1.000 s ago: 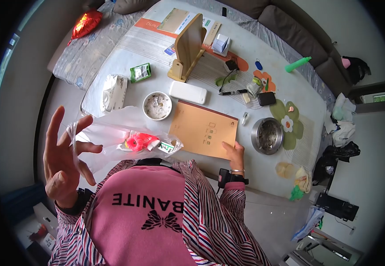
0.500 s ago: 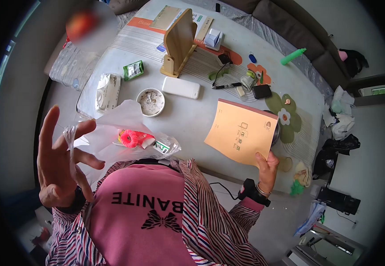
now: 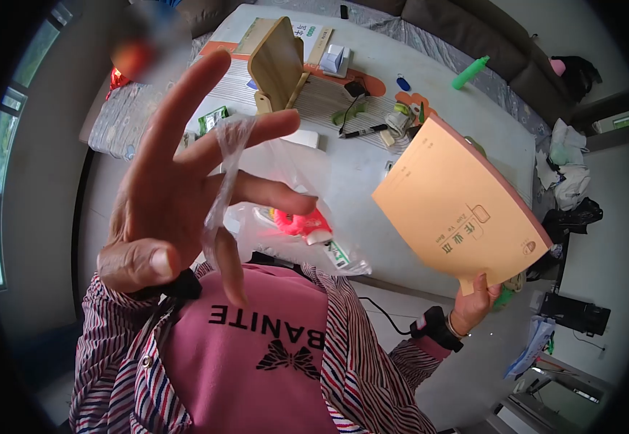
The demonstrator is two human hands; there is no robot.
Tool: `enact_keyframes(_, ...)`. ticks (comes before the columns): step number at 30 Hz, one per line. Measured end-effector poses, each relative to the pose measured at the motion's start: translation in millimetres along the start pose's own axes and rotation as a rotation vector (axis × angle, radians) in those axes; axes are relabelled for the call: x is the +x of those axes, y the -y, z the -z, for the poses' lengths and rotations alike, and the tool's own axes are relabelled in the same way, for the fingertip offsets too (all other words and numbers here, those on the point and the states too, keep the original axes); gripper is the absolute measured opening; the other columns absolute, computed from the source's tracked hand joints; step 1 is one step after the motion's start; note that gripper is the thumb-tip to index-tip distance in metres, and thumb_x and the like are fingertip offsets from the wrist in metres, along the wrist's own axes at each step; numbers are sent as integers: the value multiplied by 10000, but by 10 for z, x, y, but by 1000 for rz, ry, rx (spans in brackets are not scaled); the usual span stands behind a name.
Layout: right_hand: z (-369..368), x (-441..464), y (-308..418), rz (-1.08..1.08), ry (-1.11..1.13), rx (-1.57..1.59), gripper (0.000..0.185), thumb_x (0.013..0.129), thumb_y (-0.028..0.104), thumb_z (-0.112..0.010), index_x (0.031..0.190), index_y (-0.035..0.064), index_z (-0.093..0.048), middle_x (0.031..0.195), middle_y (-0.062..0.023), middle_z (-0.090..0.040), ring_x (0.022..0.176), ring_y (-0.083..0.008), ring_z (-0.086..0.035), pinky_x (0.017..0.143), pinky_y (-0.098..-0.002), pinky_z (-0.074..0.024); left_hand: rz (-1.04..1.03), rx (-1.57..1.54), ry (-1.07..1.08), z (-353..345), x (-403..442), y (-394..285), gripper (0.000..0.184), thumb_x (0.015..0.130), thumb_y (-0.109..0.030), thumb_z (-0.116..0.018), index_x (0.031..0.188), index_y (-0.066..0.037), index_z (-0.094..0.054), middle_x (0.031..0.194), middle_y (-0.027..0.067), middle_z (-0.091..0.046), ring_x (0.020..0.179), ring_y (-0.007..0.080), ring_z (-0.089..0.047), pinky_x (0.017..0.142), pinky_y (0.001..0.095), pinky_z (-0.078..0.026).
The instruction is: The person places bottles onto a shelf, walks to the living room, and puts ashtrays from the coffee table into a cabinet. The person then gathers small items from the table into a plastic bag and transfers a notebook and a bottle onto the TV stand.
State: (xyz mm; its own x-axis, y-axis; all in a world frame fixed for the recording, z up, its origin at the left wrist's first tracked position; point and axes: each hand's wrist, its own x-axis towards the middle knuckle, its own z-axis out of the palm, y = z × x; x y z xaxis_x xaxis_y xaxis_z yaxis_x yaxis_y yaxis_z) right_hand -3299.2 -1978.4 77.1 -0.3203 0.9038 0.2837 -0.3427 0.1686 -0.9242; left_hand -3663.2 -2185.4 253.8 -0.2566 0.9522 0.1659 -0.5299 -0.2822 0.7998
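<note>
A clear plastic bag [image 3: 245, 231] hangs by its handle, looped round the spread fingers of my left hand [image 3: 191, 173], which is raised in front of the table. Inside the bag are a pink-red coil [image 3: 290, 221] and a small green-and-white packet [image 3: 338, 253]. My right hand [image 3: 473, 304] pinches the lower edge of an orange exercise book [image 3: 462, 210], lifted and tilted over the table's right part. Its thumb lies on the cover.
On the table [image 3: 350, 202] stand a wooden stand [image 3: 277, 61], a white box [image 3: 334, 61], a black pen [image 3: 363, 132] and a green bottle [image 3: 470, 73]. A green packet [image 3: 212, 120] is partly behind my left hand. Bags [image 3: 567, 181] lie at the right.
My right hand has lifted the exercise book off the table and moved it right, tilting it. My left hand has moved right and looks larger, carrying the bag along.
</note>
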Motion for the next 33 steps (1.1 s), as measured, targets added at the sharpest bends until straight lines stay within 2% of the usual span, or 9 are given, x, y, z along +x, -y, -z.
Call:
enact_keyframes(4,75,-79,135,43,-42,6,359,850,97,-555,1197,13,-519,1196,-124,-531,1093,-251,-502,951,-418,-374,-11,135,-24,228,187,337,1044,719,-192,-688,1415,-54,77,1336,367,-250,1064,420,-534,479,359,-586)
enact_keyframes(11,81,-161,246,112,-89,67,388,850,141,-581,1212,22,-511,1204,-118,-527,1098,-257,-495,943,-433,-382,177,153,3,547,291,770,691,792,-155,-651,1360,-2,-289,1111,197,-552,852,218,-622,594,282,-538)
enact_keyframes(14,-101,-58,328,86,-69,311,423,880,166,-560,1271,45,-454,1254,-98,-498,1139,-255,-472,976,-443,-359,305,130,-104,535,323,829,240,838,-52,-562,1068,16,-539,949,120,-611,701,158,-587,572,257,-443)
enact_keyframes(16,-200,-1,338,-70,-198,670,428,904,172,-529,1302,65,-414,1294,-63,-472,1166,-227,-454,1013,-439,-325,336,183,-54,624,371,934,172,859,-30,-535,1024,9,-562,946,117,-616,713,165,-594,595,263,-461)
enact_keyframes(18,-367,131,298,-88,-79,794,368,927,146,-483,1284,69,-440,1292,-45,-484,1173,-199,-451,1036,-422,-299,401,122,-55,693,435,1088,171,885,-91,-534,1020,10,-566,951,120,-619,730,178,-602,619,278,-472)
enact_keyframes(23,-971,320,361,-263,56,1362,328,942,146,-451,1255,49,-465,1278,-78,-503,1163,-205,-473,1020,-422,-327,551,-195,90,718,534,1268,650,905,-580,-323,1194,-24,-496,1075,133,-585,872,229,-586,708,347,-468)
enact_keyframes(26,-1121,303,340,-333,179,1399,342,934,134,-457,1261,33,-453,1259,-97,-514,1148,-229,-494,994,-424,-363,413,-70,-178,361,500,952,618,889,-582,-371,1229,-78,-481,1134,80,-565,954,234,-568,785,379,-473)
enact_keyframes(30,-1082,148,236,-406,117,650,401,864,66,-519,1245,-30,-439,1181,-124,-555,1081,-230,-543,921,-361,-428,474,-300,-360,778,532,1089,611,880,-563,-425,1285,-106,-439,1213,69,-529,1065,238,-535,886,409,-458)
enact_keyframes(33,-922,-5,178,-465,87,435,340,837,45,-536,1166,-38,-523,1087,-91,-603,1010,-177,-568,868,-297,-435,497,-549,-155,878,552,1186,717,863,-609,-404,1321,-58,-380,1266,122,-485,1138,277,-491,944,425,-412)
